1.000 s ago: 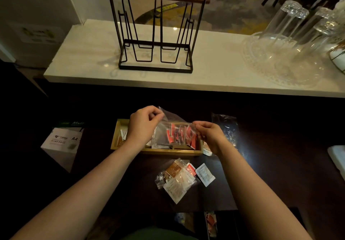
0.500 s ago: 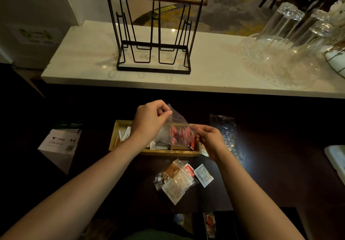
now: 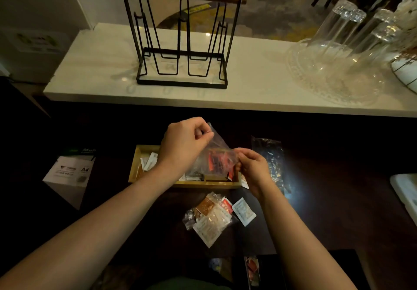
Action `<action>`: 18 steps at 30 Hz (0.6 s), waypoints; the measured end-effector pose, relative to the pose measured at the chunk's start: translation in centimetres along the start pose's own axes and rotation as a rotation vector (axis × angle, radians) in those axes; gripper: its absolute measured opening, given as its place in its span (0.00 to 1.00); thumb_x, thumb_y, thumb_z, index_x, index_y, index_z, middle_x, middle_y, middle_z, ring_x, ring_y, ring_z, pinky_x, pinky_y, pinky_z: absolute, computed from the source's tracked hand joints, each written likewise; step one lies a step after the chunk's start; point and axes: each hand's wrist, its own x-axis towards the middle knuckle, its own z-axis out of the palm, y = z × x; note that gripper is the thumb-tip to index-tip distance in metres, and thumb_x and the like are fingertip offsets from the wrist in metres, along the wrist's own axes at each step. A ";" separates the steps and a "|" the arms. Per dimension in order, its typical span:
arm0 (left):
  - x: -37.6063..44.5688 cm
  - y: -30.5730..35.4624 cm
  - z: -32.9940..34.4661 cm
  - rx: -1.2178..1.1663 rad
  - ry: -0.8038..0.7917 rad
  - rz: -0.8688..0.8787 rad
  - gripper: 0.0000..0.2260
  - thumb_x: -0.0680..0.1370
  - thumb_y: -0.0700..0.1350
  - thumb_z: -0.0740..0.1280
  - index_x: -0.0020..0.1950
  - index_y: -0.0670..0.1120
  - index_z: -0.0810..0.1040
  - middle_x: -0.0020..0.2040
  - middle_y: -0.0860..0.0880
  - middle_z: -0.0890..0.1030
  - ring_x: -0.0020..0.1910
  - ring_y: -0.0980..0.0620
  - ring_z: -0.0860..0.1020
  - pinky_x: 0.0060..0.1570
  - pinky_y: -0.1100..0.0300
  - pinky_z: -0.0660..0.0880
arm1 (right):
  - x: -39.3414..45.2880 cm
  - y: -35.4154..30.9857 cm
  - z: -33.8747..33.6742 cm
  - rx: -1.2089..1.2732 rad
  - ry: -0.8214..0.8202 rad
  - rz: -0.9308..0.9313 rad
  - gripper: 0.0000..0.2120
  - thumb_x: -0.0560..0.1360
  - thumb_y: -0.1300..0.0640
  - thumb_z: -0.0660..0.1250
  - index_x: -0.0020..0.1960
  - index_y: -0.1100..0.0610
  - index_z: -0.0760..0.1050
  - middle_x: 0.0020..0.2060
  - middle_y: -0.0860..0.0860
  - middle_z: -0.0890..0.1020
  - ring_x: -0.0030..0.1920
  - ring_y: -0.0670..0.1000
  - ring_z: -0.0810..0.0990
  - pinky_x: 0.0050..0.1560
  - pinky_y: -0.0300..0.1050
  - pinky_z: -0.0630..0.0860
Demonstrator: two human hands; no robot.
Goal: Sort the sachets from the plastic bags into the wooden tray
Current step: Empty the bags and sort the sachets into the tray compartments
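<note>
Marble counter (image 3: 248, 91) fills the upper frame, with a wire rack (image 3: 180, 41) and glasses (image 3: 338, 48) on it. Below, at centre, the wooden tray (image 3: 203, 184) sits on the dark table and already holds a few sachets. Above it hangs a clear bag (image 3: 216, 156) of red sachets (image 3: 217, 162). The left hand (image 3: 182, 145) pinches its upper corner; the right hand (image 3: 252, 170) pinches its lower right edge. A second bag (image 3: 211, 218) lies at lower centre, near a loose white sachet (image 3: 243, 210). Best, I judge, to keep the bag over the tray, part its mouth fully, then tip slowly so no sachets spill outside.
</note>
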 end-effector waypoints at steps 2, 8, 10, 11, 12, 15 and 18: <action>0.1 0.2 0.1 0.021 0.007 0.005 0.05 0.73 0.46 0.70 0.37 0.52 0.78 0.29 0.55 0.75 0.32 0.58 0.75 0.33 0.59 0.75 | -0.1 0.3 0.1 0.009 -0.005 0.008 0.11 0.79 0.66 0.58 0.54 0.66 0.78 0.33 0.55 0.76 0.26 0.44 0.73 0.29 0.35 0.74; 0.8 0.3 0.3 0.046 0.006 0.004 0.05 0.74 0.46 0.70 0.38 0.52 0.77 0.28 0.55 0.74 0.31 0.58 0.75 0.32 0.60 0.72 | -0.2 0.3 0.5 0.000 0.001 -0.003 0.11 0.79 0.65 0.58 0.53 0.64 0.79 0.31 0.51 0.79 0.28 0.45 0.74 0.30 0.36 0.74; 1.2 -0.2 0.4 0.068 -0.019 -0.039 0.06 0.74 0.47 0.70 0.37 0.52 0.77 0.28 0.55 0.74 0.31 0.58 0.74 0.32 0.61 0.70 | 0.2 0.5 0.3 -0.021 0.023 0.004 0.11 0.79 0.66 0.58 0.52 0.65 0.79 0.32 0.52 0.79 0.28 0.45 0.72 0.29 0.35 0.73; 1.4 -0.5 0.5 0.085 -0.046 -0.055 0.05 0.74 0.47 0.70 0.38 0.53 0.77 0.28 0.55 0.74 0.31 0.58 0.74 0.31 0.62 0.69 | 0.4 0.5 0.1 -0.040 0.026 0.016 0.11 0.79 0.67 0.58 0.51 0.65 0.79 0.32 0.52 0.79 0.28 0.45 0.72 0.29 0.34 0.73; 1.2 -0.7 0.8 0.099 -0.077 -0.067 0.05 0.74 0.48 0.70 0.38 0.53 0.78 0.28 0.55 0.75 0.31 0.58 0.75 0.31 0.62 0.69 | 0.4 0.5 -0.1 -0.066 0.039 0.031 0.11 0.79 0.67 0.58 0.49 0.63 0.79 0.33 0.53 0.78 0.27 0.45 0.72 0.28 0.34 0.73; 0.9 -0.7 0.8 0.075 -0.085 -0.068 0.04 0.74 0.47 0.70 0.39 0.52 0.79 0.28 0.54 0.75 0.31 0.57 0.75 0.31 0.63 0.69 | 0.3 0.3 -0.4 -0.148 0.034 0.023 0.12 0.78 0.67 0.58 0.47 0.61 0.80 0.30 0.53 0.76 0.26 0.45 0.72 0.29 0.36 0.73; 1.1 -0.7 0.7 0.040 -0.054 -0.056 0.04 0.74 0.46 0.70 0.39 0.51 0.79 0.29 0.54 0.75 0.31 0.56 0.76 0.32 0.61 0.72 | -0.1 -0.1 -0.2 -0.161 -0.058 0.070 0.12 0.79 0.66 0.57 0.52 0.64 0.79 0.27 0.52 0.76 0.27 0.47 0.71 0.30 0.40 0.73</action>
